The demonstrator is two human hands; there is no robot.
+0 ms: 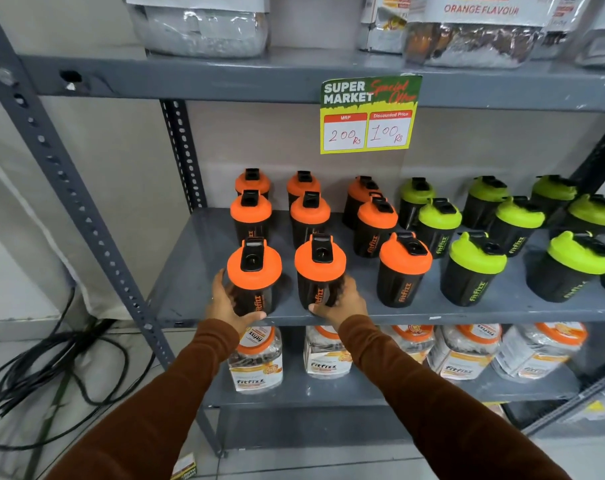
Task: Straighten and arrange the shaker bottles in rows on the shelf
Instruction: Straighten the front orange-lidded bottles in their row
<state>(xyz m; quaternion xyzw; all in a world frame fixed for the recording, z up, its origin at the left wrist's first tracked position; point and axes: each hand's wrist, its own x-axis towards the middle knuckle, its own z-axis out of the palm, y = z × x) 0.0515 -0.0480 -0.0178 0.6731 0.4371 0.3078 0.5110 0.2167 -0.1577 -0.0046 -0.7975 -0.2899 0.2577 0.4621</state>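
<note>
Head view: The grey metal shelf carries black shaker bottles in rows running from its front edge to the rear wall. Orange-lidded bottles occupy the left half, green-lidded bottles the right half.

The left hand wraps around the front-left orange-lidded shaker bottle, which stands upright at the front edge of the shelf, thumb under its base side. The right hand grips the second front orange-lidded shaker bottle, just beside the first, also upright at the front edge. Both sleeves are brown.

A third front orange-lidded bottle stands apart to the right, tilted slightly in the view. Two further rows of orange-lidded bottles stand directly behind the held pair.

A price tag reading "SUPER MARKET" hangs from the shelf above. Clear jars with orange lids stand on the shelf below. Black cables lie on the floor to the left of the rack upright.
</note>
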